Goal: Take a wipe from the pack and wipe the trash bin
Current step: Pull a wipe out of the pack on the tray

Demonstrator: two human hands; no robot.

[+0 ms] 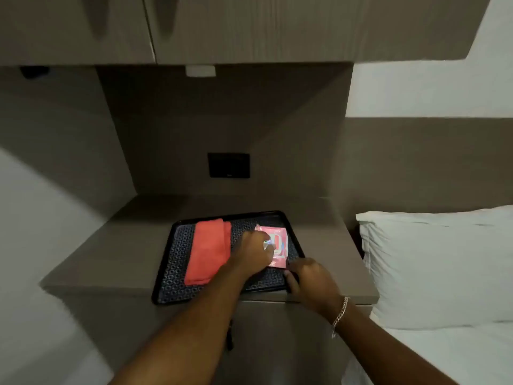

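Hands [256,250] on pink, flat wipe pack [277,240]

Bare shelf top [111,245] at centre left lies open; folded red cloth [208,251] crowds the tray's [177,273] left half; a pillow [433,262] borders the right.

Dim room. Brown cabinets [249,29] hang above a bench [111,245]. A white pillow [438,262] lies on the bed [449,354] beside it.

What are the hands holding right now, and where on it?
The left hand pinches the centre flap of the pink wipe pack; the right hand grips the near right corner of the black patterned tray.
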